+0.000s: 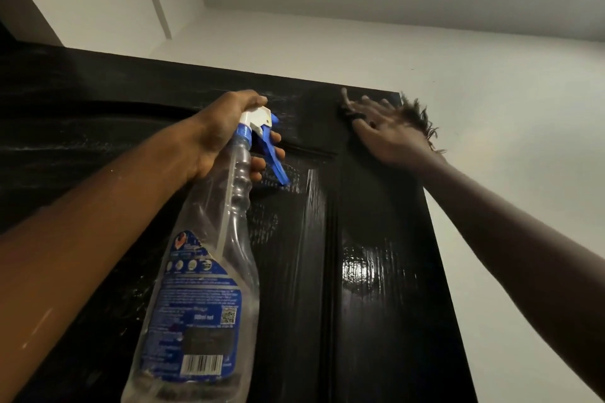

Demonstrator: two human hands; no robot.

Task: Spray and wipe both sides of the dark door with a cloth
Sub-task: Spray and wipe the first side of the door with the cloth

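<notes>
One dark glossy door (pixel 376 271), wet-streaked, behind both hands. Clear spray bottle (pixel 203 271) hanging below left hand (pixel 222 131), fingers (pixel 275 138) curled round neck and blue trigger. Right hand (pixel 389 134) near door's top corner, fingers spread flat, pressing frayed dark cloth (pixel 422 123) against door.

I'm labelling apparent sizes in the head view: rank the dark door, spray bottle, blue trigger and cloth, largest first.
1. dark door
2. spray bottle, enlarged by nearness to the camera
3. blue trigger and cloth: look alike; the cloth is mostly hidden under the right hand, so unranked.
</notes>
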